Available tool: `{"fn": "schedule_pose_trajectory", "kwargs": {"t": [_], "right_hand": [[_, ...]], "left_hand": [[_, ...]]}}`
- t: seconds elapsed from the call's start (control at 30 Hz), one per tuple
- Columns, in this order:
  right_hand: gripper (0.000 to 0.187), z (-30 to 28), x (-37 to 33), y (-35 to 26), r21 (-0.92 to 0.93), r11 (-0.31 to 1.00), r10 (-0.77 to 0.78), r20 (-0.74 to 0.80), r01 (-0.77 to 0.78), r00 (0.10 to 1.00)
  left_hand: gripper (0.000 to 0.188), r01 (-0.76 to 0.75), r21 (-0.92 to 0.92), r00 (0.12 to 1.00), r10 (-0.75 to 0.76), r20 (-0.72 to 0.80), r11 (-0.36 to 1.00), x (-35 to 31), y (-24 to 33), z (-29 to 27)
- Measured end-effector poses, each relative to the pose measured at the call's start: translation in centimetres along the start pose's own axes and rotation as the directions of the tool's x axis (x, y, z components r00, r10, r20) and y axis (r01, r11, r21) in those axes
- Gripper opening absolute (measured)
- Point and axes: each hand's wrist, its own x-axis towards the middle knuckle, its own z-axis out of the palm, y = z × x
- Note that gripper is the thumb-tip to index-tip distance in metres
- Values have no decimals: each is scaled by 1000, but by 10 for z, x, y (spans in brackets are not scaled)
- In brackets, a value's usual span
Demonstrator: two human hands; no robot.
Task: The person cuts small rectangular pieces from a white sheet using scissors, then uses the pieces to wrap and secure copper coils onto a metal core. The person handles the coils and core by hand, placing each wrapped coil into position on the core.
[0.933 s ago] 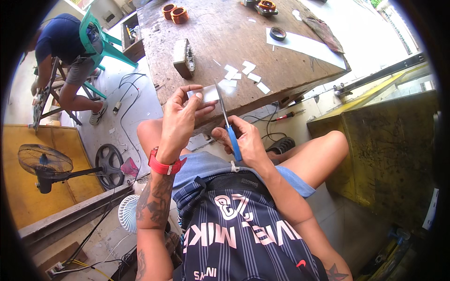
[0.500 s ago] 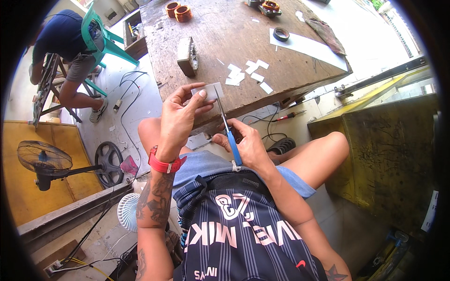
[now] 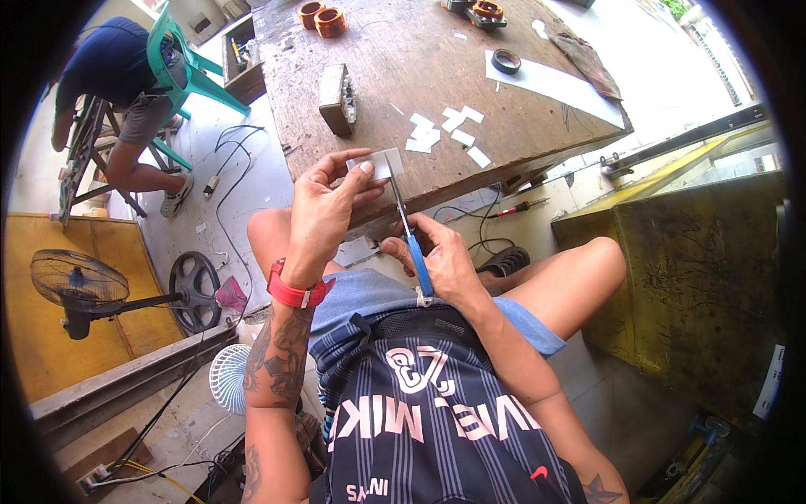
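Between thumb and fingers, my left hand [image 3: 329, 199] pinches a small white piece of paper [image 3: 384, 163] by the table's near edge. My right hand [image 3: 443, 254] is closed round the blue handles of a pair of scissors [image 3: 417, 260]. The blades point away from me, and the paper lies across them near their tips. On the wooden table [image 3: 378, 84] beyond my hands are several small cut white pieces [image 3: 424, 134]. To their left stands a metal block [image 3: 335, 101], upright.
A roll of black tape [image 3: 505, 60] rests on a long white sheet [image 3: 558, 92] at the right. Copper coils [image 3: 330, 23] sit at the far side. A person [image 3: 109, 63] bends beside a green chair [image 3: 189, 76] at left, near a fan [image 3: 80, 286]. Cords [image 3: 235, 168] cross the floor.
The scissor blades have come closer together at the paper, and the right hand's grip has tightened slightly. The paper and left hand stay almost in place.
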Motion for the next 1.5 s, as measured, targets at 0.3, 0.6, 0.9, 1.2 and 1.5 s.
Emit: {"fn": "schedule_pose_trajectory", "kwargs": {"t": [0.3, 0.6, 0.9, 1.2, 1.5], "right_hand": [[47, 0, 5, 0, 89, 996, 15, 24, -17, 1000], [50, -1, -3, 0, -47, 993, -107, -37, 105, 994], [49, 1, 0, 2, 7, 999, -52, 13, 52, 999], [46, 0, -1, -1, -4, 1000, -16, 24, 16, 1000], [42, 4, 5, -2, 22, 1000, -10, 19, 9, 1000]], "left_hand": [[29, 24, -4, 1000, -24, -15, 1000, 1, -1, 3], [39, -84, 2, 995, 84, -60, 996, 5, -3, -2], [38, -16, -25, 1000, 16, -7, 1000, 3, -4, -3], [39, 9, -23, 1000, -9, -14, 1000, 3, -5, -3], [41, 54, 35, 998, -54, 17, 998, 2, -2, -3]]}}
